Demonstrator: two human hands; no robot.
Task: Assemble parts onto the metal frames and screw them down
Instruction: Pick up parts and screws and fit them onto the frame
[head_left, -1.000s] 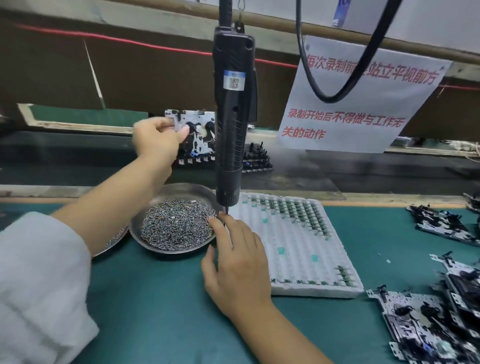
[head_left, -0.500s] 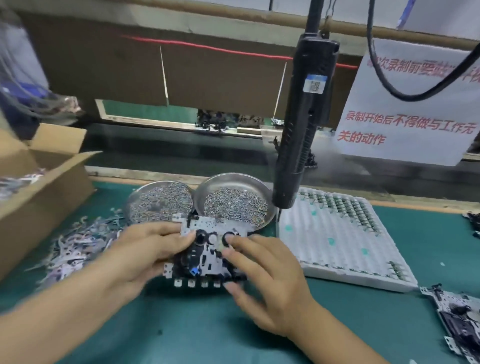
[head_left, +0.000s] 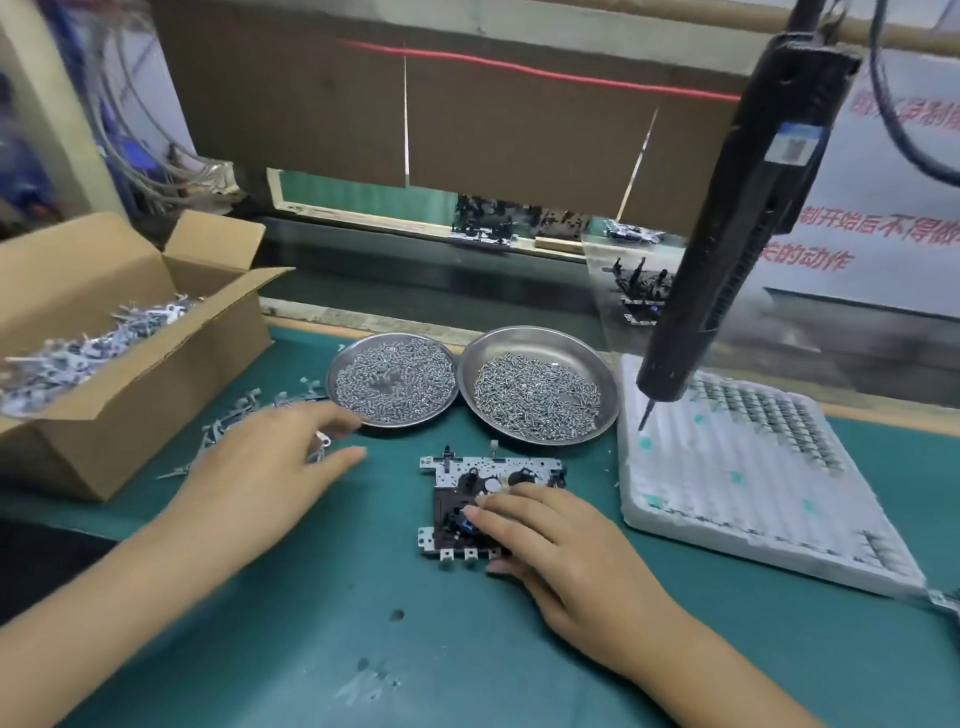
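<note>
1. The left hand (head_left: 270, 467) reaches out palm down over the green mat, fingers loosely extended toward about 1 o'clock; a small pale metal part (head_left: 323, 443) shows between thumb and forefinger, though whether it is pinched or merely lies under the fingertips I cannot tell
2. The right hand (head_left: 558, 540) lies on the metal frame (head_left: 470, 506), fingers nearly straight and pressing flat on its right half, holding it down on the mat rather than curling round it
3. The frame sits at the centre of the mat, just at 6 o'clock of the gap between the two steel dishes of screws (head_left: 537, 397), its long edge running 9 to 3 o'clock
4. The relation that counts: from the left hand the frame lies at about 3 o'clock, near but apart, while the loose heap of metal parts (head_left: 244, 421) lies directly under and at 11 o'clock of it, beside the cardboard box (head_left: 104, 364)
5. So the left hand is the nearer one for fetching a part, and I judge a short carry toward 3 o'clock would bring it to the frame
6. The hanging screwdriver (head_left: 737, 223) tilts over the white foam tray (head_left: 727, 483) at 2 o'clock of the right hand, untouched
</note>
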